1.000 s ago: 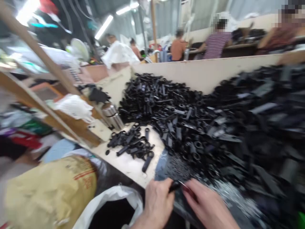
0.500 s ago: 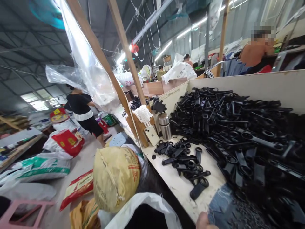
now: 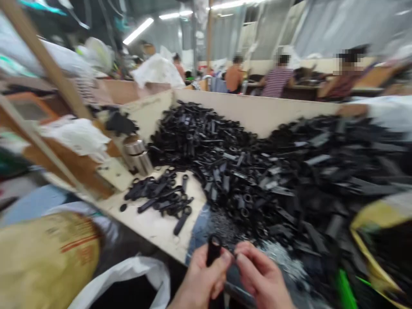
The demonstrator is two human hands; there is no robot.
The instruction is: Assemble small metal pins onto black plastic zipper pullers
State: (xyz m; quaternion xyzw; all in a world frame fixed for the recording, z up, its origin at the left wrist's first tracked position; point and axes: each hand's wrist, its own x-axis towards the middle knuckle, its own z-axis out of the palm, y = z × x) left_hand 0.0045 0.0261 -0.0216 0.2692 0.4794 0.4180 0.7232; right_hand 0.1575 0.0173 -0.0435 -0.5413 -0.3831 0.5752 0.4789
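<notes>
My left hand [image 3: 203,274] is closed round a black plastic piece with a ring-shaped end [image 3: 213,246], held upright at the bottom middle. Close beside it, my right hand [image 3: 261,274] is pinched; whatever its fingertips hold is too small and blurred to name. Both hands are over a denim cloth [image 3: 195,231] on which small dark bits lie. Beyond them spreads a large heap of black ring-ended pieces [image 3: 222,167]. A smaller group of such pieces [image 3: 161,191] lies on the pale tabletop to the left. Small clear bits [image 3: 285,259] lie right of my right hand.
A steel flask [image 3: 139,156] and a phone [image 3: 116,174] stand at the table's left side. An open white sack [image 3: 128,268] and a yellow sack [image 3: 48,257] are below left. A yellow-rimmed bag [image 3: 363,240] is at right. Several people sit beyond the board [image 3: 219,105].
The view has swung right. My left hand, now raised into view, holds a black ring-ended piece, and my right hand is seen beside it. Earlier only part of one hand showed at the bottom edge.
</notes>
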